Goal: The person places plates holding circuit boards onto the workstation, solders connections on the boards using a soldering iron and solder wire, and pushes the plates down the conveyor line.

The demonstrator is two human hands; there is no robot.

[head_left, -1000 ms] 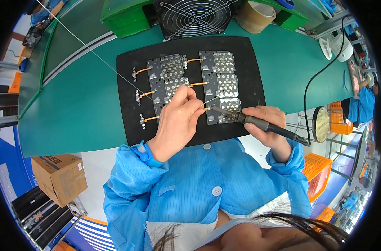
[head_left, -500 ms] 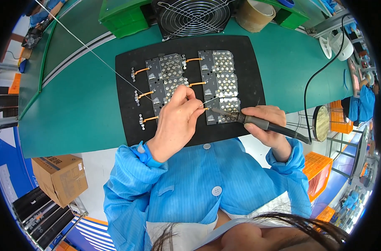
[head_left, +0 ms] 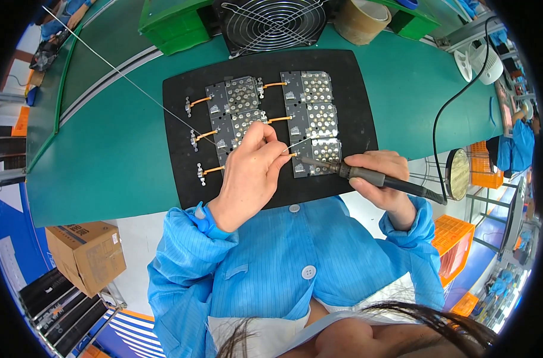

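Above the lower right circuit board (head_left: 321, 151), pinching a thin wire (head_left: 300, 143) between fingertips of the left hand (head_left: 252, 170) and gripping a soldering iron (head_left: 372, 175) in the right hand (head_left: 397, 200), with its tip near an orange lead (head_left: 293, 155). Working over a black mat (head_left: 355, 107) bearing the boards (head_left: 241, 94), on a green table (head_left: 104, 155).

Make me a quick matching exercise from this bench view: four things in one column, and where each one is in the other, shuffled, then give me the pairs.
Things
1. Soldering iron
2. Blue wristband
3. Fan with a wire grille
4. Cardboard box

Places
A. Beyond the far edge of the black mat
B. Off the green tabletop, at the lower left of the picture
C. In the right hand
D. At the wrist of the left hand

Pairs: 1-C, 2-D, 3-A, 4-B
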